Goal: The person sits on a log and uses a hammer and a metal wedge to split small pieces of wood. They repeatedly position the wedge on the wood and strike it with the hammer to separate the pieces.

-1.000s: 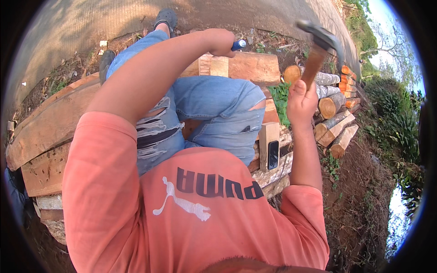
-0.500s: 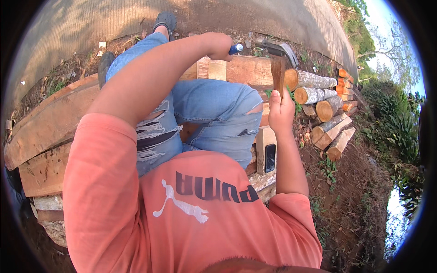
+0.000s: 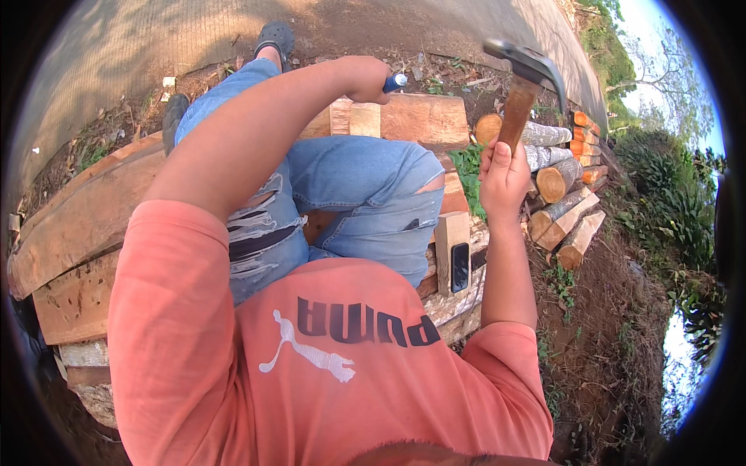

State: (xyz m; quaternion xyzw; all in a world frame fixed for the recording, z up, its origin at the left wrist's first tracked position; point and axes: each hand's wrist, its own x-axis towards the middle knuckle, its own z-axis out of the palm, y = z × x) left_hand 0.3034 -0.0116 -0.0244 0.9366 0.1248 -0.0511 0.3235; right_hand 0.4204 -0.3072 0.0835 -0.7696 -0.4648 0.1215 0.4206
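The hammer stands upright, head high, past the right end of the hewn timber; the right hand wraps its wooden handle. Open space separates it from the left hand, clenched around a blue handle near the timber's far edge. Cut logs flank the right side; pavement stretches beyond.

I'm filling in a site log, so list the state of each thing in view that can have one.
Left hand: closed around a blue handle
Blue handle: gripped, one end showing
Right hand: closed around the hammer
Hammer: held, head apart from the blue handle
Phone: lying on a wood block, screen dark
Jeans: worn, torn
Logs: cut, piled
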